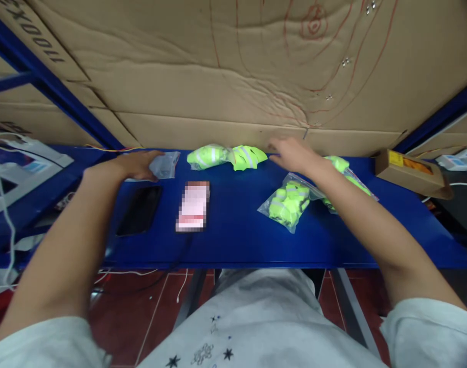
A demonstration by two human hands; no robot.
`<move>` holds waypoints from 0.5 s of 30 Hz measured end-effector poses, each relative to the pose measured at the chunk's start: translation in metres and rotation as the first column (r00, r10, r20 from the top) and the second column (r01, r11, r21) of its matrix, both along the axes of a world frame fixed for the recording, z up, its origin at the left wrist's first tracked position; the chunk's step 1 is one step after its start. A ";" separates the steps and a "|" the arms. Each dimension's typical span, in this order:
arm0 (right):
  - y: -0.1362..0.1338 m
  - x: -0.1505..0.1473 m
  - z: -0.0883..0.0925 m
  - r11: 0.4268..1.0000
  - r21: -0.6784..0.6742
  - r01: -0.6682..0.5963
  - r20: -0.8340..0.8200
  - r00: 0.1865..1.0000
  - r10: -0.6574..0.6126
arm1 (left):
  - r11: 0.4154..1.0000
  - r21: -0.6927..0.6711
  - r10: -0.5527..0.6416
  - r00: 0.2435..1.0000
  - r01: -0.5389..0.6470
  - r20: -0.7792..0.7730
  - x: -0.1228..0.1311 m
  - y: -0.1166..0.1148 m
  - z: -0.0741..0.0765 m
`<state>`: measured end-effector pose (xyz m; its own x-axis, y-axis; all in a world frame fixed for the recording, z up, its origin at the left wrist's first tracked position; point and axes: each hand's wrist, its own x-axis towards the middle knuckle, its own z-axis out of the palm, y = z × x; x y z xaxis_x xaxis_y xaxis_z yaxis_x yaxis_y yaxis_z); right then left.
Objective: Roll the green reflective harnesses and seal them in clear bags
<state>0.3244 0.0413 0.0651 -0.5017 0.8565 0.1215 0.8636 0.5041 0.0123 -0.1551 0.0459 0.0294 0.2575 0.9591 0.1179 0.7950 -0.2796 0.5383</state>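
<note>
My left hand [139, 165] is at the back left of the blue table, its fingers and thumb around a clear plastic bag [166, 165]. My right hand [289, 153] hovers near the back edge with its fingers apart and nothing in them. Just left of it lies a neon yellow reflective garment [249, 157], unbagged. Beside that is a rolled neon bundle [208, 155] that seems wrapped in clear plastic. A zip bag of neon yellow pieces [289, 202] rests in front of my right forearm. More neon bundles [336, 163] are partly hidden behind that arm.
A black phone [139, 210] and a phone with a lit, blurred screen [193, 206] lie on the blue table [233, 240]. An open cardboard box [412, 171] stands at the right. Cardboard sheeting [187, 92] walls the back. Blue posts [65, 84] rise at both sides; white cables hang left.
</note>
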 end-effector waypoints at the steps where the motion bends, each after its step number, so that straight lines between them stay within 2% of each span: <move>1: 0.006 -0.019 -0.004 0.995 -0.063 -0.075 0.031 0.997 0.077 | 1.000 -0.023 0.018 0.999 -0.018 -0.031 -0.010 0.004 -0.004; 3: 0.020 -0.053 -0.019 0.978 -0.177 -0.109 0.114 0.985 0.130 | 0.996 -0.078 0.031 0.997 -0.037 -0.074 -0.022 0.006 -0.010; 5: 0.033 -0.074 -0.037 0.967 -0.220 -0.128 0.120 0.980 0.157 | 0.992 -0.119 0.031 0.995 -0.042 -0.096 -0.027 0.005 -0.015; 9: 0.056 -0.079 -0.061 0.956 -0.241 -0.167 -0.052 0.986 0.159 | 0.990 -0.113 0.075 0.990 -0.088 -0.117 -0.034 0.002 -0.020; 12: 0.064 -0.068 -0.061 0.959 -0.248 -0.139 -0.097 0.988 0.118 | 0.988 -0.043 0.143 0.984 -0.148 -0.105 -0.039 -0.001 -0.016; 15: 0.057 -0.056 -0.048 0.955 -0.275 -0.108 -0.167 0.984 0.063 | 0.980 0.019 0.197 0.975 -0.196 -0.099 -0.036 -0.014 -0.002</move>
<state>0.2681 0.0983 0.0170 -0.5691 0.8215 -0.0370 0.7968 0.5397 -0.2717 -0.1913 0.0317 0.0275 0.0753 0.9911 0.1095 0.8847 -0.1171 0.4513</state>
